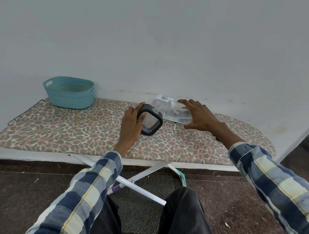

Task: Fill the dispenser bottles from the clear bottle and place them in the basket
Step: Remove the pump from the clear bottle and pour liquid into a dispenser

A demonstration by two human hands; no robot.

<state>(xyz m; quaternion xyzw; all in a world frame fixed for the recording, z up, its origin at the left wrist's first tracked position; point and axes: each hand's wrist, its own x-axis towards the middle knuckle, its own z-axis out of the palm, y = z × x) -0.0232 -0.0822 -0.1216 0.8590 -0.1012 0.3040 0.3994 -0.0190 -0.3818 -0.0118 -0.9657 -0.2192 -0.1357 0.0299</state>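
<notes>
A black-framed square dispenser bottle (150, 123) stands tilted on the ironing board (77, 130), its open neck pointing up and right. My left hand (131, 124) grips its left side. My right hand (197, 115) holds the clear bottle (177, 112) tipped on its side, its mouth toward the black bottle's neck, with liquid inside. A white-framed dispenser bottle (160, 103) stands just behind them, uncapped. The teal basket (69, 92) sits empty at the board's far left.
The board stands against a pale wall on crossed white legs (138, 180). A thin pump tube (175, 126) lies on the cover under my right hand. Dark stone floor and a mat lie below, with my knees at the near edge.
</notes>
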